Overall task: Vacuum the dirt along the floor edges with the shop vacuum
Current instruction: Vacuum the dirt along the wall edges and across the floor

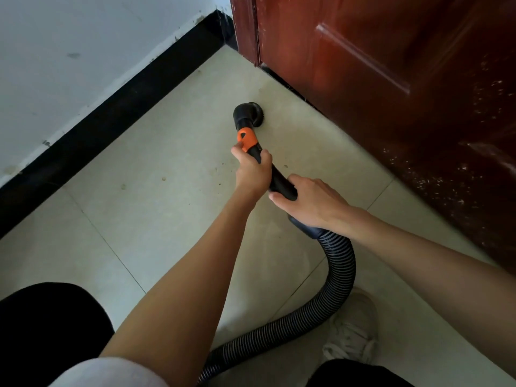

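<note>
The brush nozzle (252, 114) rests on the tiled floor (156, 191), near the bottom edge of the door (391, 79), which stands to the right. The baseboard (106, 118) runs along the foot of the wall (69, 51) on the left and meets the door frame (245, 26) at the far corner. Behind the nozzle, the left hand (252, 170) grips the wand (279, 180) just below the collar (246, 138); the right hand (312, 201) holds it nearer the person. The corrugated hose (332, 289) curves back from the right hand, passing left of the shoe (353, 328).
</note>
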`<state>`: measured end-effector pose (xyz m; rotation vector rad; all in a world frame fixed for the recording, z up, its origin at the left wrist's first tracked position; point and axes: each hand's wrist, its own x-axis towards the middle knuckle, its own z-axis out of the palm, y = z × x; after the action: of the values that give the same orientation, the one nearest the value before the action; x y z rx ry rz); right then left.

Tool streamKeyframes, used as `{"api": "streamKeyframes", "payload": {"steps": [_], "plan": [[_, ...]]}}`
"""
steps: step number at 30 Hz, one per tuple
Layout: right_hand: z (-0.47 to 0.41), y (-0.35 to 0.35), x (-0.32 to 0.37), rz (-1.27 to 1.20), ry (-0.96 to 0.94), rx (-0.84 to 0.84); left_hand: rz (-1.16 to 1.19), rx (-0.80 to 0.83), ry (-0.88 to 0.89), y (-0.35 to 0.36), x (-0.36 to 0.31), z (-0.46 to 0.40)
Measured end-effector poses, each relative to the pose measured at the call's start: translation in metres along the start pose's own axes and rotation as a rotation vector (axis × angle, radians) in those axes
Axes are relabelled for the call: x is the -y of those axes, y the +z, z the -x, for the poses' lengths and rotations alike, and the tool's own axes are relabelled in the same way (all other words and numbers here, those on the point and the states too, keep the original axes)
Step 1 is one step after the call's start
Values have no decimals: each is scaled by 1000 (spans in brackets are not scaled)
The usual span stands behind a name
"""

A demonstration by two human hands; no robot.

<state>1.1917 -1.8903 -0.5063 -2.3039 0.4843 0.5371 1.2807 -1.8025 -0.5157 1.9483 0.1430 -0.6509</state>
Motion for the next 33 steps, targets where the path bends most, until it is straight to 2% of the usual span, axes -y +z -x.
{"api": "streamKeyframes", "payload": {"steps": [4, 8, 16, 19, 24, 33], "plan": [[3, 15, 16, 97, -84, 108, 67, -128, -42, -27, 23, 14], [13, 34, 39, 151, -190, 206, 148, -289, -166, -54, 45, 40], [57, 64, 52, 327, -317, 365, 196, -444, -304, -70, 87, 101], [66, 67, 58, 352, -329, 377, 200, -465, -319, -76, 90, 112], [74, 66, 74, 201, -266, 390, 163, -477, -346, -93, 78, 109], [91, 51, 75, 216, -179, 362, 158, -353, -357, -88, 67, 111]]}}
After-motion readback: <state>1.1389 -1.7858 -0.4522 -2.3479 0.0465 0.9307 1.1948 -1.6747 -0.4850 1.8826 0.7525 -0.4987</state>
